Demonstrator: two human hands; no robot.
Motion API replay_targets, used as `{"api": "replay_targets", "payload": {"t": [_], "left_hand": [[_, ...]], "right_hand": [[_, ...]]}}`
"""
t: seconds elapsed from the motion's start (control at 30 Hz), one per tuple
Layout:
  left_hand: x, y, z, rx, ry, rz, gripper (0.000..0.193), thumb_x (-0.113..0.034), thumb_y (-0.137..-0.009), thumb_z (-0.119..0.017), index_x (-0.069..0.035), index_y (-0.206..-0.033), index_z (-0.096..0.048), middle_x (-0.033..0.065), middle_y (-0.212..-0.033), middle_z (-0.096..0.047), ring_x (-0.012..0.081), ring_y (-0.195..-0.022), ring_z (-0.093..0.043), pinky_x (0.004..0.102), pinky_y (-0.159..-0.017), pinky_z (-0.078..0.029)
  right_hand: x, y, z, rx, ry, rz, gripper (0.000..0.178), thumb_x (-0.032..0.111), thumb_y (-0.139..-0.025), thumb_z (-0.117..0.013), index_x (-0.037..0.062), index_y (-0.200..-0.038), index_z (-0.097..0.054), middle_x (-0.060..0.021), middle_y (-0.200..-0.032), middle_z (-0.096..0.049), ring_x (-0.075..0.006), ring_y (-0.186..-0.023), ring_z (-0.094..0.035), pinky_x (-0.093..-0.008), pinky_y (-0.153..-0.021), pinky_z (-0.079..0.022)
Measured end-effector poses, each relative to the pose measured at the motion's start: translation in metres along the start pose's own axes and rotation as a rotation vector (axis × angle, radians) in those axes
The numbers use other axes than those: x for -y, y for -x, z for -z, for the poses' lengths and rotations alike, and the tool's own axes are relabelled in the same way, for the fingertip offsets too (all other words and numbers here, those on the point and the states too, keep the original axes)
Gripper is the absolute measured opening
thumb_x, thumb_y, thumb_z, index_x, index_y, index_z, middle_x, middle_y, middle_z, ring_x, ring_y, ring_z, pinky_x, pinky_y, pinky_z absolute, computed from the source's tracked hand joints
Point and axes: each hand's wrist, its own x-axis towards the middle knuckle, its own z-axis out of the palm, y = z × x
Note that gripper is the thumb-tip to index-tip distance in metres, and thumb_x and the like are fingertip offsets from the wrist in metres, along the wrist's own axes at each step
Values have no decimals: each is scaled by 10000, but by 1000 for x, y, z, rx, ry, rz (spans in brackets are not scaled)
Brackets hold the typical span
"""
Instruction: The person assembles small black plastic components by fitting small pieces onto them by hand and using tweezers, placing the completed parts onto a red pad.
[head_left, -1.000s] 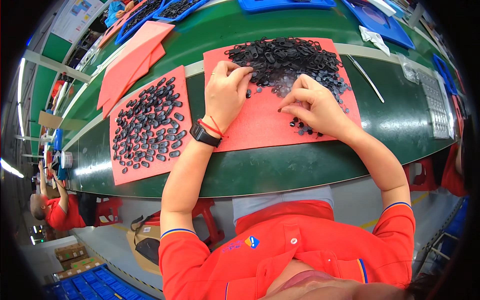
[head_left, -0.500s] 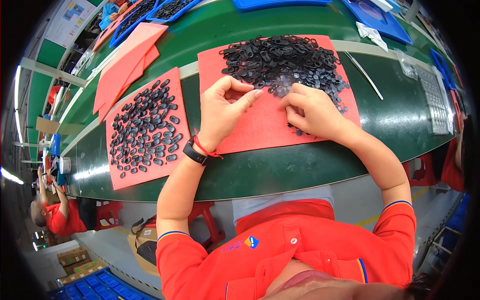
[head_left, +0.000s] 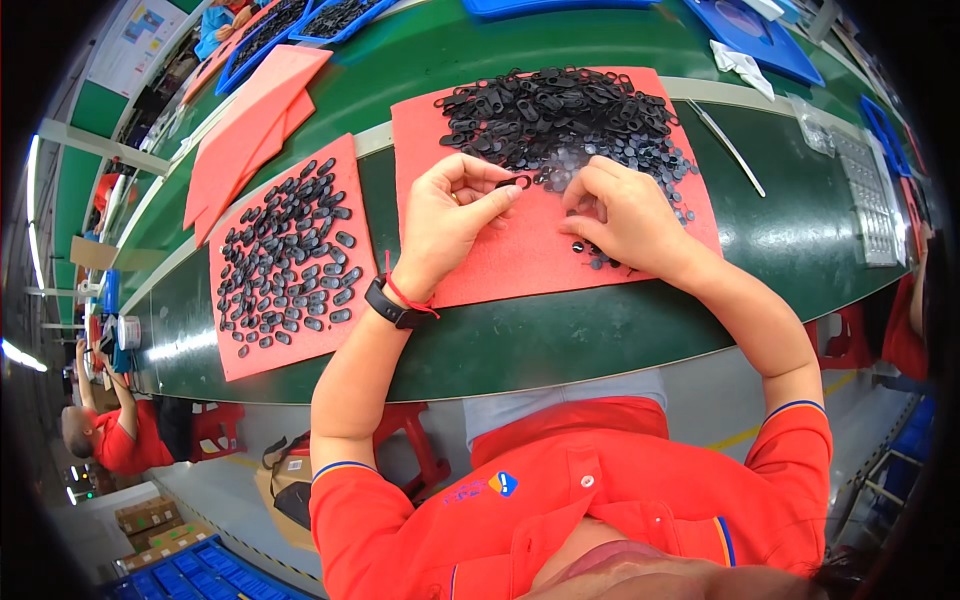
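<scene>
Green table [head_left: 560,360] is partly covered by pink mat [head_left: 480,282]. Black looped piece [head_left: 525,181] is pinched in left hand [head_left: 452,208] over mat, near black pile [head_left: 560,112]; grip of right hand [head_left: 632,218] cannot be told.

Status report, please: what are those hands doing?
Left hand: pinching black looped tab. Right hand: curled, contents hidden. Nearby: loose dark discs beside right hand.

Smooth plastic pieces [head_left: 560,105], glossy tabletop [head_left: 800,270]

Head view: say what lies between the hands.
The head view shows pink mat between the left hand, holding a black loop, and right hand; grey discs lie beyond.
</scene>
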Motion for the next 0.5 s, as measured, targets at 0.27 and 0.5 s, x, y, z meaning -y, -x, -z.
{"api": "replay_targets", "payload": {"t": [0.27, 0.5], "left_hand": [[-4, 1, -3, -19, 76, 133, 185, -53, -824, -631, 38, -982, -608, 104, -848, -653, 130, -705, -640, 212, -549, -518], [-2, 6, -11, 21, 71, 166, 199, -59, -829, -623, 43, -999, -603, 111, -873, -654, 133, -733, -642, 211, -563, -519]], "right_hand": [[7, -3, 3, -41, -312, -99, 145, 4, -822, -595, 10, -965, -616, -54, -838, -612, -82, -667, -583, -218, -560, -460], [13, -5, 9, 97, -663, -458, 142, 57, -830, -622, -23, -945, -595, -57, -857, -635, -72, -723, -608, -176, -588, -474]]}}
